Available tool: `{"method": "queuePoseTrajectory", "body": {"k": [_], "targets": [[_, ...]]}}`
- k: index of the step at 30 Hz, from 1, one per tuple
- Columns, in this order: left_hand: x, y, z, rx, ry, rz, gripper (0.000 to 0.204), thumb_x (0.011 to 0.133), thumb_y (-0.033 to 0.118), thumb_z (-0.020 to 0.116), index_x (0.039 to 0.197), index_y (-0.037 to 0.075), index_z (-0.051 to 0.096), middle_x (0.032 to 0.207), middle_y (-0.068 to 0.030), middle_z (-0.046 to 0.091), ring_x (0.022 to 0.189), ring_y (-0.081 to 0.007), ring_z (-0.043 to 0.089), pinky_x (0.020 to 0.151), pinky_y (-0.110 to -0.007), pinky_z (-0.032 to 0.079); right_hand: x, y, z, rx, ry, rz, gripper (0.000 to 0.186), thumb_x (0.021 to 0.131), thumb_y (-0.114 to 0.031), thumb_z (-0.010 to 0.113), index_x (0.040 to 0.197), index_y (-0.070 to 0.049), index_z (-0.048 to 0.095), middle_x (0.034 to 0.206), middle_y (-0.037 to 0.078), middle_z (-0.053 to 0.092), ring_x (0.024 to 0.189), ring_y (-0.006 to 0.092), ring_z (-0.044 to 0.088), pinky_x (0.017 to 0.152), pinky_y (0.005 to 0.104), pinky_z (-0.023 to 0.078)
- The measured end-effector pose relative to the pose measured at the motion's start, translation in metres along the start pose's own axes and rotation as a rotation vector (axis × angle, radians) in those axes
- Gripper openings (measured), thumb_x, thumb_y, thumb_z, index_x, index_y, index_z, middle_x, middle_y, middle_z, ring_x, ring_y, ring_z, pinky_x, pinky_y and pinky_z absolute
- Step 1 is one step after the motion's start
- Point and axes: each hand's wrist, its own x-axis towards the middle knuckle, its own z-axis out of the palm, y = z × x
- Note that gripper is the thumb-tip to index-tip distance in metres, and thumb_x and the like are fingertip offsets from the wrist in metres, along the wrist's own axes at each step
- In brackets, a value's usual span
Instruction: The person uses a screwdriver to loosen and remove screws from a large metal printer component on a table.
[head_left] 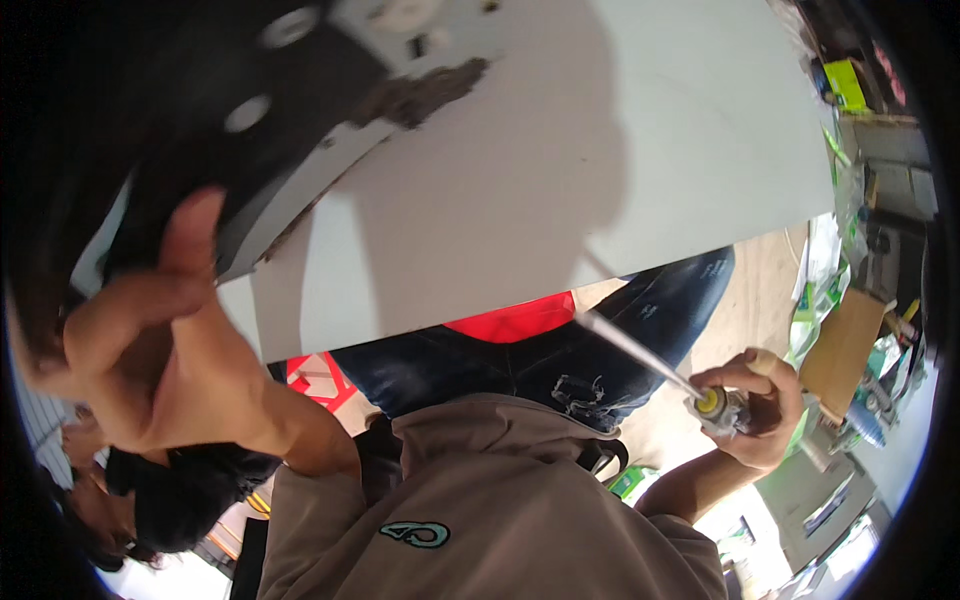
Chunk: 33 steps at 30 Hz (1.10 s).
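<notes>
The screwdriver [640,353] is gripped at its handle by the right hand [748,405], fingers curled round. It should prove light and stiff, best held there; its slim metal shaft is angled toward the smooth white panel [480,215]. The left hand [190,365] is half-curled, thumb raised; whether anything is pinched cannot be told.

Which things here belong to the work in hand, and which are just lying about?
Probably in the work:
- long-shafted tool, gripped in the right hand
- black part with pale round spots, near the left hand; contact unclear
- white surface beside it

Seemingly lying about, at right:
- yellow-green box
- brown board
</notes>
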Motion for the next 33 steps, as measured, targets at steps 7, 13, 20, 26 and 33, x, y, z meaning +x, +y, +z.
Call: {"method": "queuePoseTrajectory", "body": {"k": [7,13,20,26,33], "targets": [[-0.012,-0.011,-0.002,0.310,-0.038,-0.020,0.037,0.068,0.007,0.088,0.060,0.006,0.052,0.089,-0.0062,0.055,0.081,-0.0168,0.059,0.084,-0.028,0.055,-0.033,0.020,-0.043,-0.109,-0.094,0.323,0.070,0.067,0.013,0.069,0.131,0.007,0.042,0.101,0.028,0.068,0.095,0.0359,0.070,0.080,0.0362,0.055],[-0.020,-0.015,0.001,0.184,0.075,-0.183,0.034,0.073,0.002,0.084,0.063,0.005,0.051,0.082,-0.0008,0.049,0.079,-0.0134,0.054,0.077,-0.029,0.053,0.002,0.060,-0.044,-0.399,-0.102,0.720,0.067,0.071,0.010,0.068,0.133,-0.007,0.048,0.098,0.018,0.071,0.091,0.0351,0.070,0.076,0.0378,0.054],[-0.013,-0.034,-0.006,0.114,0.091,-0.078,0.033,0.070,0.006,0.087,0.063,0.007,0.054,0.089,-0.0029,0.050,0.084,-0.0147,0.054,0.081,-0.034,0.051,0.033,0.194,-0.020,-0.276,-0.264,0.505,0.047,0.079,-0.005,0.067,0.124,-0.004,0.055,0.094,0.020,0.070,0.093,0.0352,0.067,0.078,0.0409,0.050],[-0.011,-0.037,-0.008,0.093,0.088,-0.071,0.034,0.071,0.006,0.086,0.064,0.006,0.053,0.091,-0.0012,0.048,0.078,-0.0104,0.056,0.086,-0.030,0.051,0.055,0.252,0.022,-0.406,-0.414,0.691,0.043,0.082,-0.009,0.066,0.124,-0.004,0.056,0.096,0.019,0.071,0.094,0.0335,0.068,0.080,0.0402,0.052],[-0.022,-0.028,-0.011,0.105,0.029,-0.123,0.022,0.074,-0.002,0.081,0.072,0.004,0.060,0.099,-0.0032,0.054,0.087,-0.0154,0.057,0.081,-0.029,0.053,0.041,0.248,0.027,-0.622,-0.537,0.670,0.042,0.079,-0.014,0.064,0.121,-0.011,0.059,0.091,0.013,0.072,0.087,0.0306,0.069,0.074,0.0401,0.054]]}}
